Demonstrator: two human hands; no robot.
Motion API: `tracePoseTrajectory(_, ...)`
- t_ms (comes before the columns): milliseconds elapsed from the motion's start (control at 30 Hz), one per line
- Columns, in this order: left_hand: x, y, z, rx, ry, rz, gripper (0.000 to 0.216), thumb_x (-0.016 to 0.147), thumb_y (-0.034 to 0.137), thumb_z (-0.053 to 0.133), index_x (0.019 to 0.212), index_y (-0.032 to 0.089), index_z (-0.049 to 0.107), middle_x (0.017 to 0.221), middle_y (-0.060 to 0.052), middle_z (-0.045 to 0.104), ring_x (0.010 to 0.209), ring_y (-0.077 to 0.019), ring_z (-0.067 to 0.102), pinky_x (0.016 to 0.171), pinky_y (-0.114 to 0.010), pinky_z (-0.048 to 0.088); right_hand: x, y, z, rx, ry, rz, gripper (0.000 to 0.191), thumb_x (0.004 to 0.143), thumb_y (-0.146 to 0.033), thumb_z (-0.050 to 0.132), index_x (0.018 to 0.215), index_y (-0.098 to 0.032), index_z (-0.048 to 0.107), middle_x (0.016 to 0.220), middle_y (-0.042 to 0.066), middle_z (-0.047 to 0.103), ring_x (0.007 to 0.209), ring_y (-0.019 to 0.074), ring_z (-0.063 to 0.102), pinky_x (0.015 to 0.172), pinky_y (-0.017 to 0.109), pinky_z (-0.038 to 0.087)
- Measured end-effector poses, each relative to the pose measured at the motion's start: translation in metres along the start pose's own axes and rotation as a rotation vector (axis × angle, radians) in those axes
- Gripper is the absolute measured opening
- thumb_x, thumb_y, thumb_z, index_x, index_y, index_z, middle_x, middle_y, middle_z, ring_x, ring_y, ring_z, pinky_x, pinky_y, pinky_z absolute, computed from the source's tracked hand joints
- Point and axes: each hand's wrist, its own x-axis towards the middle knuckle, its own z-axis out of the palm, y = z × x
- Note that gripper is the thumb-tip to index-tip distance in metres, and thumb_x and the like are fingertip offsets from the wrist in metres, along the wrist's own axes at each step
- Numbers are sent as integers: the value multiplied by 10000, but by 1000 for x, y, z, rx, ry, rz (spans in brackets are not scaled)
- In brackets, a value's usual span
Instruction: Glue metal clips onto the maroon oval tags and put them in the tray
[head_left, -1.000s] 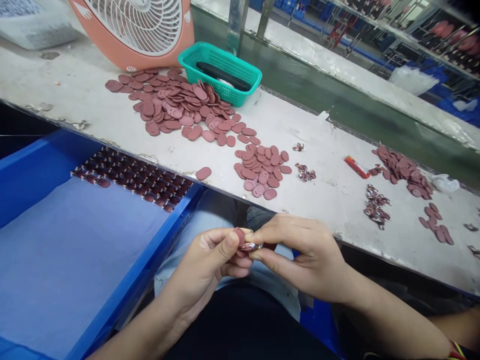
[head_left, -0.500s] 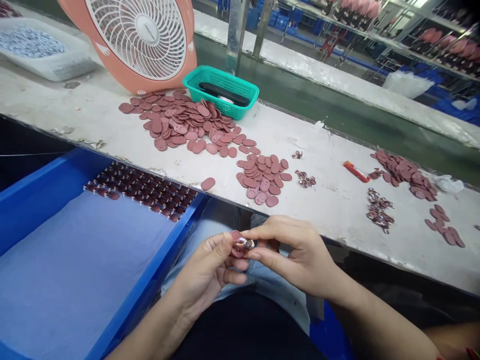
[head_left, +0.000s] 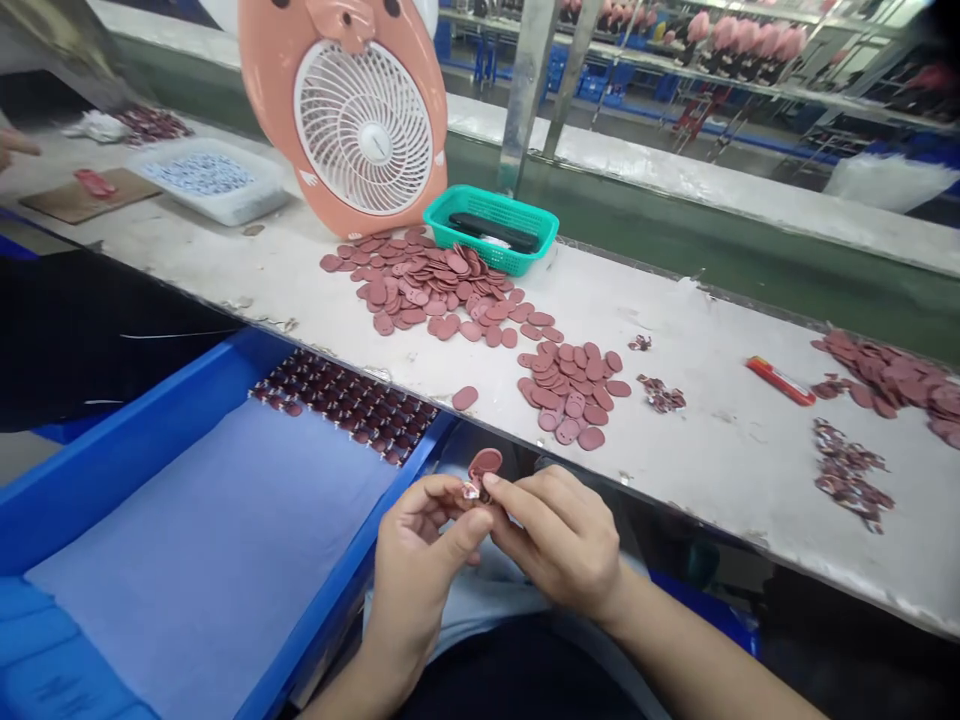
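Observation:
In front of my lap, a reddish-brown oval disc (head_left: 486,462) sticks up from between my fingertips, with a small shiny whitish part (head_left: 470,491) at its lower edge. My left hand (head_left: 424,545) pinches the lower left side of this piece between thumb and fingers. From the right, my right hand (head_left: 566,530) is closed on it too, index finger pressed near the disc. The fingers hide much of the lower half. Beyond them on the bench lie a small pile of similar oval discs (head_left: 574,385) and a few small shiny brown parts (head_left: 662,394).
At my left, a blue bin (head_left: 330,610) holds rows of dark red pieces (head_left: 349,400) on a pale sheet. A bigger disc pile (head_left: 427,290), a green basket (head_left: 491,255) and a pink fan (head_left: 367,130) stand behind. A red cutter-like tool (head_left: 780,381) lies right. Another person's hand (head_left: 15,145) shows far left.
The view has swung left. The disc now stands up above my fingertips, turned from its earlier position, and my right fingers have closed in on it.

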Motion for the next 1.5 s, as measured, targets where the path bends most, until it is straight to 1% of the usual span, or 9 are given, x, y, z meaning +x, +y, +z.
tracePoseTrajectory(133, 9, -4, -13, 64, 127, 49, 305, 650, 410, 879, 745, 191, 689, 757, 0, 677, 629, -136, 613, 469, -202, 524, 6, -2, 28, -14, -18, -44, 216, 922, -111, 637, 1137, -122, 630, 754, 57, 705, 614, 157, 587, 551, 292, 494)
tracePoseTrajectory(233, 28, -7, -40, 221, 214, 31, 372, 724, 514, 780, 876, 191, 673, 890, -54, 726, 767, -211, 700, 544, -277, 583, 12, -7, 33, 3, -102, -73, 197, 907, -132, 670, 1099, -102, 639, 714, 50, 688, 592, 159, 566, 528, 300, 480)
tracePoseTrajectory(367, 82, 1, -107, 467, 389, 70, 439, 770, 548, 688, 1003, 181, 625, 1019, -107, 728, 978, -293, 718, 696, -367, 615, 11, -9, 20, 90, -149, -121, 197, 877, -90, 683, 1070, -65, 651, 695, 65, 681, 574, 157, 535, 498, 302, 461)
tracePoseTrajectory(500, 147, 18, -185, 804, 584, 69, 314, 822, 421, 700, 1012, 173, 659, 1056, -120, 715, 1113, -324, 651, 916, -473, 547, -1, 2, 5, 66, -150, -64, 238, 843, -6, 682, 1077, -46, 658, 719, 89, 679, 610, 163, 537, 513, 305, 470)
tracePoseTrajectory(633, 190, 26, -229, 1121, 622, -43, 304, 891, 400, 682, 1088, 168, 683, 1123, -96, 696, 1107, -297, 632, 976, -560, 482, -14, 14, -3, -11, -162, -4, 252, 831, 27, 689, 1070, -50, 664, 741, 97, 677, 640, 164, 549, 534, 306, 482)
tracePoseTrajectory(900, 221, 17, -247, 1390, 570, -169, 361, 937, 407, 627, 1216, 178, 634, 1230, -106, 655, 1074, -278, 643, 913, -519, 533, -23, 23, -6, -76, -171, 62, 217, 843, 37, 679, 1035, -63, 670, 769, 98, 687, 660, 156, 568, 567, 300, 493)
tracePoseTrajectory(1267, 227, 14, -247, 1450, 545, -180, 372, 938, 396, 630, 1241, 182, 620, 1249, -109, 644, 1070, -277, 644, 899, -510, 544, -27, 29, -10, -102, -145, 74, 244, 832, 47, 691, 1051, -61, 673, 793, 95, 692, 699, 156, 587, 622, 298, 508)
tracePoseTrajectory(1400, 223, 15, -246, 1413, 564, -136, 368, 929, 423, 637, 1200, 175, 639, 1187, -99, 671, 1028, -262, 659, 888, -504, 546, -27, 28, -16, -131, -139, 63, 260, 828, 48, 691, 1061, -66, 675, 782, 82, 692, 683, 155, 594, 619, 294, 506)
tracePoseTrajectory(1500, 213, 18, -236, 1355, 618, 27, 379, 874, 479, 672, 1105, 180, 691, 1061, -112, 705, 1008, -316, 666, 884, -545, 538, -25, 35, -40, -213, -95, 38, 285, 810, 37, 710, 1058, -102, 684, 812, 74, 713, 694, 161, 632, 656, 291, 525)
